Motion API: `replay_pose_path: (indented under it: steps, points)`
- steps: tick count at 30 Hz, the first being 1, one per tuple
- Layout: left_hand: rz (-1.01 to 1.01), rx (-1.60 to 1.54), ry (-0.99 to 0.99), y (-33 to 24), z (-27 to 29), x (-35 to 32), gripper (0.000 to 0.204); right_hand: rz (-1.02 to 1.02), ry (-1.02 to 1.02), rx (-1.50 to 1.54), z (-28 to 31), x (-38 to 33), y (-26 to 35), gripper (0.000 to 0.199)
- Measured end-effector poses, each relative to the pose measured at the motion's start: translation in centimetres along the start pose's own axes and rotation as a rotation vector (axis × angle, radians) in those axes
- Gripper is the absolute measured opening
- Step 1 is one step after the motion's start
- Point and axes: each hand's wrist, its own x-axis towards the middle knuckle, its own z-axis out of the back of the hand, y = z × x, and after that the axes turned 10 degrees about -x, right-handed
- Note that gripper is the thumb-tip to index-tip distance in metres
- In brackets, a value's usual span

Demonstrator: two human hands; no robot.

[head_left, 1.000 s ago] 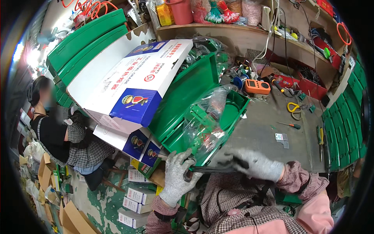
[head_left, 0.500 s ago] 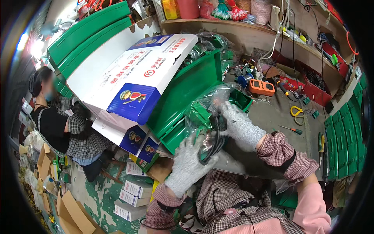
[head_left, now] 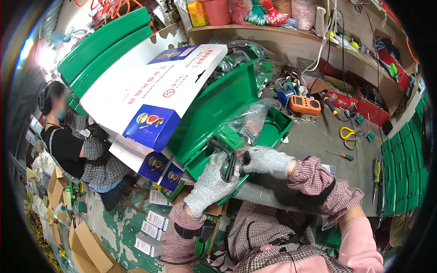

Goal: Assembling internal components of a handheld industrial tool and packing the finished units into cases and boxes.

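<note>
An open green metal case lies at an angle on the bench, its lid tilted up toward the back. A clear plastic bag with a green object in it rests partly in the case. From the near end of the bag comes a bundled black cable. My left hand, in a grey knitted glove, closes around this cable over the case's front edge. My right hand, gloved alike, has its fingers bent and pressed together at the cable's right side; its fingertips are partly hidden.
White and blue cartons stack against the case's left. An orange meter, yellow-handled scissors and a screwdriver lie to the right. Green cases stand at the far right. At left another person works.
My right hand has come down and left from the bag to the cable. My left hand has shifted slightly left and up. The bag has settled lower, and the cable is gathered between my hands.
</note>
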Motion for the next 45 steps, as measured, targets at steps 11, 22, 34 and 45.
replay_pose_path:
  steps: [11,22,34,45]
  points:
    - [0.031,-0.427,-0.087,2.5,0.7,0.2,0.065,0.176,-0.263,-0.137,0.7,0.4,-2.1,0.03]
    - [0.076,-0.515,-0.077,3.5,0.4,0.3,0.078,-0.032,-0.095,0.107,1.2,-0.4,1.1,0.036]
    - [-0.049,0.469,0.138,0.5,-0.1,-1.1,0.059,0.148,-0.556,-0.491,5.0,0.0,-2.5,0.053]
    - [-0.36,0.088,0.101,1.1,0.3,-0.4,0.042,0.236,-0.134,-0.079,1.8,7.3,-3.5,0.049]
